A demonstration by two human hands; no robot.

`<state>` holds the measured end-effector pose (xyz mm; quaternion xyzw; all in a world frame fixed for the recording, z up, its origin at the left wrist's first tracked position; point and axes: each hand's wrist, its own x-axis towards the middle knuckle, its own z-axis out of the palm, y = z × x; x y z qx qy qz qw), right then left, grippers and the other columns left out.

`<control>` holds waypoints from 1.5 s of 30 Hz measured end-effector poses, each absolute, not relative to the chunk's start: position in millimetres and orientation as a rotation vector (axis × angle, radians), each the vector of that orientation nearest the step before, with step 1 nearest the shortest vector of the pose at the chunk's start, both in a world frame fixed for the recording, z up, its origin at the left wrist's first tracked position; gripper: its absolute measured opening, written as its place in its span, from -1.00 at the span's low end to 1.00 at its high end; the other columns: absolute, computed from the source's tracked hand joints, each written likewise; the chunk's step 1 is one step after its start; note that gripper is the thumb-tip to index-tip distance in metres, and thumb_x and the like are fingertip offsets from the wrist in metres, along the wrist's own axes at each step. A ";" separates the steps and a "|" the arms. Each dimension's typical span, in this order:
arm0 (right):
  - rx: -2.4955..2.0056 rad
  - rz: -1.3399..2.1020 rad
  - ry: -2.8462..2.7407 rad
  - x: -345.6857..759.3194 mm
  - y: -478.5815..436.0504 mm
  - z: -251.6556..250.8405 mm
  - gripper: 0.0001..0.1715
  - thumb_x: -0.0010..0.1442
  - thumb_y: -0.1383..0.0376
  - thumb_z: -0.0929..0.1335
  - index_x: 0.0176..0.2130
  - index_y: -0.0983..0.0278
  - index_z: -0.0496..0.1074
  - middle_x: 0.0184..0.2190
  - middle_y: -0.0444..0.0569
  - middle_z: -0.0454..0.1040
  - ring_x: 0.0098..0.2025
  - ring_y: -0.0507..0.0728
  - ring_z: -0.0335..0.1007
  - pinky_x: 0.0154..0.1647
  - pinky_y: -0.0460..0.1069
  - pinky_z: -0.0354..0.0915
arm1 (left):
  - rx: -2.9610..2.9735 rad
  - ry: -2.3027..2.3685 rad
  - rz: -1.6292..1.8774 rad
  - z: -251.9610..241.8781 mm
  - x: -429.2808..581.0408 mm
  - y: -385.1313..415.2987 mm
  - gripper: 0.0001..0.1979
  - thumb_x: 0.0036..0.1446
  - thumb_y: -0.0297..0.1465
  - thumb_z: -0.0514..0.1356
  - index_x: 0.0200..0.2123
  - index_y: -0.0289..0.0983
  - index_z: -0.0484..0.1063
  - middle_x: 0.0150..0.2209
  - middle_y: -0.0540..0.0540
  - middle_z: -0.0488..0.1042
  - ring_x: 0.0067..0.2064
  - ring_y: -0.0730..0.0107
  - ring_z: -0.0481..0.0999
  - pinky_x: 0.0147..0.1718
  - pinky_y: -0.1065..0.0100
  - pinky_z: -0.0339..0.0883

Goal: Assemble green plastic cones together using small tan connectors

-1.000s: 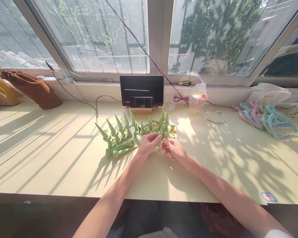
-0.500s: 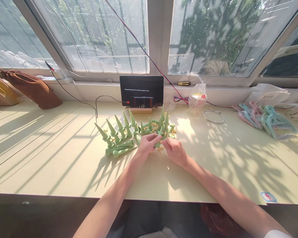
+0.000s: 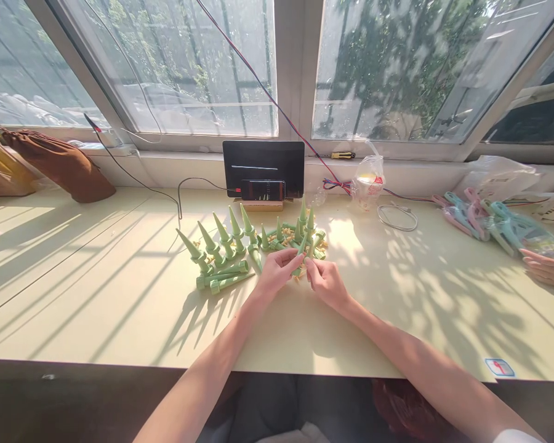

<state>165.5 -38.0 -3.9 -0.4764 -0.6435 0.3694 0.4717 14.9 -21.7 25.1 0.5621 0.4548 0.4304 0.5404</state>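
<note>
From the head view, we take the black screen (image 3: pixel 263 161) standing at the window wall as our mark. Straight in front of it, nearer to us, the left hand (image 3: pixel 273 272) and the right hand (image 3: pixel 327 284) meet over the pale table (image 3: pixel 120 295). Both hands are closed in a fingertip pinch on 1 green spike (image 3: pixel 300 253), which points up and away between them. We cannot tell how many fingers press it.

Between the hands and the screen lies a loose pile of spikes (image 3: pixel 305 232) mixed with small yellow bits. In front of the screen and to its left, a row of 5 spikes (image 3: pixel 216 243) stands tilted, with more lying flat at its base. A phone (image 3: pixel 262 189) leans against the foot of the screen.

Far right of the screen lies a heap of pastel clips (image 3: pixel 475 212), and another person's hand (image 3: pixel 547 269) rests just in front of it. Far left of the screen lies a brown bag (image 3: pixel 60 165).
</note>
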 end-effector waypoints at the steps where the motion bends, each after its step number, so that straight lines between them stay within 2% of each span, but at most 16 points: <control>1: -1.165 1.069 -1.482 164.9 -37.7 -2.3 -0.42 0.31 0.00 0.22 -0.62 0.22 0.09 -0.72 -0.22 0.04 -0.68 -0.04 -0.03 -0.64 -0.08 -0.06 | 1.354 1.073 1.034 24.4 15.3 -21.4 -0.57 0.03 -0.03 0.31 -0.23 -0.28 0.60 -0.38 -0.09 0.44 -0.41 0.47 0.28 -0.53 0.46 0.10; 4: -1.135 1.521 -1.172 165.1 -35.8 3.2 -0.44 0.22 -0.01 0.30 -0.62 0.21 0.07 -0.73 -0.31 -0.12 -0.74 -0.09 -0.17 -0.73 -0.12 -0.24 | 1.436 1.043 1.065 20.1 14.9 -19.2 -0.59 0.06 -0.07 0.30 -0.18 -0.28 0.60 -0.43 -0.06 0.42 -0.44 0.48 0.25 -0.55 0.45 0.06; 6: -1.127 1.716 -1.019 167.2 -34.0 6.9 -0.48 0.17 0.05 0.35 -0.62 0.22 0.10 -0.73 -0.33 -0.15 -0.74 -0.10 -0.18 -0.74 -0.16 -0.29 | 1.504 1.026 1.087 16.6 13.8 -17.5 -0.62 0.09 -0.10 0.30 -0.19 -0.29 0.59 -0.48 -0.02 0.38 -0.48 0.51 0.18 -0.56 0.44 0.01; 9: -1.109 1.886 -0.891 171.4 -30.4 10.7 -0.52 0.16 0.13 0.35 -0.64 0.24 0.11 -0.75 -0.32 -0.10 -0.75 -0.12 -0.19 -0.76 -0.18 -0.30 | 1.582 1.005 1.120 13.7 12.4 -16.0 -0.67 0.11 -0.14 0.29 -0.22 -0.28 0.59 -0.50 0.01 0.34 -0.50 0.53 0.09 -0.55 0.42 -0.03; 13: -1.107 1.928 -0.882 172.3 -27.2 9.5 -0.50 0.18 0.15 0.34 -0.65 0.24 0.11 -0.76 -0.31 -0.06 -0.76 -0.13 -0.19 -0.78 -0.17 -0.27 | 1.577 0.982 1.119 16.3 14.3 -17.1 -0.69 0.10 -0.14 0.29 -0.28 -0.28 0.58 -0.50 0.00 0.36 -0.51 0.53 0.12 -0.55 0.41 -0.02; 16: -1.148 1.748 -1.023 169.1 -28.6 5.5 -0.46 0.21 0.04 0.34 -0.63 0.22 0.12 -0.77 -0.28 -0.01 -0.76 -0.07 -0.04 -0.78 -0.14 -0.16 | 1.472 1.028 1.098 20.6 16.7 -18.4 -0.65 0.06 -0.09 0.31 -0.35 -0.29 0.57 -0.49 -0.01 0.36 -0.50 0.52 0.18 -0.57 0.43 -0.01; 19: -1.189 1.320 -1.345 168.0 -31.2 1.8 -0.46 0.27 -0.05 0.28 -0.57 0.21 0.18 -0.75 -0.22 0.14 -0.73 0.01 0.11 -0.72 -0.08 0.02 | 1.326 1.098 1.062 22.6 16.1 -17.7 -0.63 0.01 -0.07 0.34 -0.37 -0.28 0.56 -0.46 -0.01 0.35 -0.52 0.56 0.16 -0.61 0.45 -0.05; 23: -1.120 0.778 -1.745 172.8 -30.3 -3.1 -0.63 0.34 0.06 0.24 -0.34 0.25 0.38 -0.44 -0.03 0.46 -0.45 0.08 0.34 -0.44 -0.05 0.23 | 1.204 1.107 1.047 18.4 11.6 -13.3 -0.63 -0.02 -0.06 0.36 -0.39 -0.28 0.54 -0.46 0.01 0.30 -0.54 0.61 0.03 -0.63 0.45 -0.16; 25: -1.072 0.635 -1.874 175.6 -27.8 -6.0 -0.65 0.37 0.11 0.20 -0.32 0.25 0.38 -0.40 -0.02 0.44 -0.39 0.09 0.32 -0.38 -0.04 0.22 | 1.187 1.105 1.053 15.3 9.8 -11.4 -0.61 -0.03 -0.05 0.36 -0.39 -0.28 0.54 -0.45 0.01 0.29 -0.55 0.62 0.01 -0.63 0.45 -0.18; 30: -1.058 0.582 -1.907 178.1 -25.9 -7.2 -0.62 0.38 0.18 0.18 -0.46 0.22 0.23 -0.53 -0.13 0.25 -0.48 0.06 0.14 -0.39 -0.04 0.12 | 1.221 1.100 1.039 13.4 9.2 -12.2 -0.58 -0.02 -0.02 0.35 -0.39 -0.29 0.52 -0.45 -0.01 0.27 -0.53 0.59 0.01 -0.62 0.44 -0.17; 35: -1.085 0.891 -1.731 173.1 -33.2 -2.0 -0.56 0.31 0.10 0.26 -0.54 0.22 0.21 -0.64 -0.17 0.22 -0.58 0.02 0.09 -0.51 -0.06 0.07 | 1.282 1.076 1.042 17.8 11.0 -16.0 -0.59 0.01 -0.01 0.32 -0.41 -0.28 0.52 -0.47 -0.01 0.28 -0.51 0.57 0.07 -0.61 0.44 -0.13; 37: -1.111 1.176 -1.549 171.0 -34.6 -0.6 -0.54 0.26 0.03 0.31 -0.54 0.22 0.25 -0.67 -0.19 0.20 -0.65 -0.01 0.06 -0.62 -0.08 0.01 | 1.317 1.086 1.065 19.0 11.9 -16.9 -0.59 0.02 -0.01 0.30 -0.41 -0.28 0.53 -0.47 -0.02 0.31 -0.52 0.56 0.11 -0.62 0.44 -0.10; 40: -1.052 1.686 -1.199 172.2 -32.2 1.4 -0.54 0.18 -0.04 0.38 -0.49 0.26 0.32 -0.64 -0.24 0.17 -0.72 -0.10 -0.09 -0.75 -0.13 -0.19 | 1.390 1.097 1.102 17.8 13.0 -16.8 -0.61 0.04 -0.04 0.30 -0.34 -0.28 0.56 -0.48 -0.03 0.35 -0.50 0.53 0.18 -0.60 0.44 -0.03; 43: -0.898 2.008 -0.942 177.7 -26.3 3.9 -0.57 0.15 0.08 0.46 -0.49 0.31 0.31 -0.64 -0.29 0.11 -0.71 -0.17 -0.20 -0.78 -0.20 -0.24 | 1.481 1.072 1.134 13.8 13.2 -15.3 -0.64 0.07 -0.08 0.30 -0.28 -0.28 0.57 -0.49 -0.02 0.35 -0.49 0.50 0.21 -0.56 0.43 0.03; 45: -0.884 2.145 -0.821 180.6 -22.8 5.9 -0.63 0.20 0.15 0.43 -0.47 0.31 0.30 -0.65 -0.32 0.07 -0.73 -0.17 -0.27 -0.82 -0.22 -0.27 | 1.526 1.056 1.144 11.9 13.2 -14.4 -0.66 0.09 -0.10 0.30 -0.26 -0.28 0.57 -0.50 0.00 0.33 -0.49 0.51 0.20 -0.55 0.42 0.03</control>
